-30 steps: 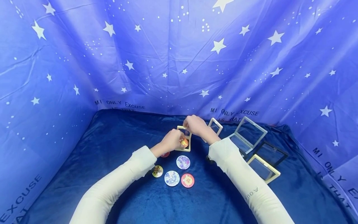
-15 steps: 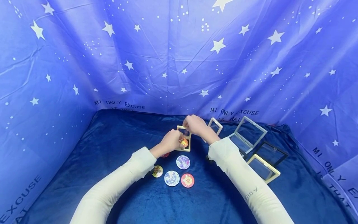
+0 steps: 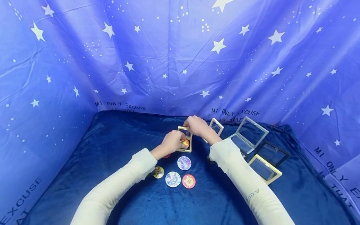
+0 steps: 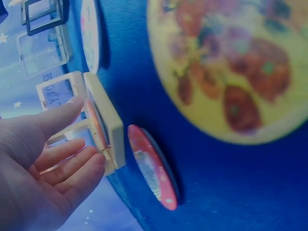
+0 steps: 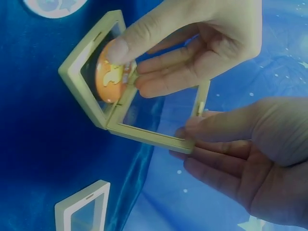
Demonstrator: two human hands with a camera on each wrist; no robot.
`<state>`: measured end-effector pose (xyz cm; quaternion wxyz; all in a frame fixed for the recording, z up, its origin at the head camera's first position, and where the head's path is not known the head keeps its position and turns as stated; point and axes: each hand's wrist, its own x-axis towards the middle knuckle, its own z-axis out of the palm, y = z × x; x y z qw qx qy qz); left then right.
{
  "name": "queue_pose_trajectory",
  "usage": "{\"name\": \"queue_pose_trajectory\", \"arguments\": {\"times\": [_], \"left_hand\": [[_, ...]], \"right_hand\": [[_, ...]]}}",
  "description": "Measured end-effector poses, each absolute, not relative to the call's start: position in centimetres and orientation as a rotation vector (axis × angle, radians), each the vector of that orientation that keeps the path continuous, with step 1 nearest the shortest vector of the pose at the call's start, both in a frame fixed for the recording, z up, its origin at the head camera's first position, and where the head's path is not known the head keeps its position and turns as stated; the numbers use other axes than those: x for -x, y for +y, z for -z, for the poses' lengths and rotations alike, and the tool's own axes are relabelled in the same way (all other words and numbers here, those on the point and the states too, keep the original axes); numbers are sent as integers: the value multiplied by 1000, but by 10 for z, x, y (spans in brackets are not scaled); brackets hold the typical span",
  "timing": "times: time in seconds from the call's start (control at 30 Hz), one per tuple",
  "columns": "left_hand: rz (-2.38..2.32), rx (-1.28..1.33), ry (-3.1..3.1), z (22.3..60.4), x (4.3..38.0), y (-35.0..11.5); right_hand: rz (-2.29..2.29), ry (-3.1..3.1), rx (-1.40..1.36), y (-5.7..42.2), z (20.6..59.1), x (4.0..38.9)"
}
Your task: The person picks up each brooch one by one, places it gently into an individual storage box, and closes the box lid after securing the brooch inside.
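Note:
My right hand (image 5: 255,154) pinches the corner of the raised lid of a small cream display frame (image 5: 149,137), thumb on one face and fingers behind. The frame stands hinged open, its base on the blue cloth. My left hand (image 3: 171,140) reaches over the base and holds a round orange badge (image 5: 108,79) with a yellow figure between thumb and fingertips, within the base's border. In the left wrist view the badge shows almost edge-on inside the frame (image 4: 113,122), beside the thumb. The left hand partly covers the badge in the head view.
Nearer lie a purple badge (image 3: 184,163), a blue-white badge (image 3: 172,179), a red badge (image 3: 188,181) and a yellow badge (image 3: 158,172). Another red badge (image 4: 154,168) sits by the left wrist. To the right stand a white frame (image 3: 216,126), grey frame (image 3: 253,132), black frame (image 3: 277,153) and cream frame (image 3: 270,170).
The left thumb and fingers have shifted slightly over the orange badge. The right hand keeps its grip on the lid, and the other badges and frames stay put.

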<state>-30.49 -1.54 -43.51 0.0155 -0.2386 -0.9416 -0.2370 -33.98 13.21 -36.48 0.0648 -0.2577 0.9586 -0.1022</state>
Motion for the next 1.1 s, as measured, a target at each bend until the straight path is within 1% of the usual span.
{"name": "queue_pose_trajectory", "arguments": {"times": [0.13, 0.27, 0.43, 0.57, 0.7, 0.93, 1.1], "left_hand": [[830, 729, -2847, 424, 303, -17], [923, 645, -2733, 409, 302, -18], [965, 419, -2702, 394, 306, -21], [1026, 237, -2829, 386, 313, -25], [1233, 71, -2989, 383, 322, -29], [1962, -166, -3000, 388, 333, -37], [2065, -202, -3053, 392, 341, -39]], "right_hand": [[414, 2859, 696, 139, 357, 340], [577, 2842, 494, 146, 349, 341], [820, 2710, 187, 154, 348, 345], [1003, 2541, 12, 158, 355, 348], [1099, 2383, -65, 164, 361, 350], [1106, 2283, -81, 173, 368, 349], [1134, 2220, -99, 176, 376, 350]]}}
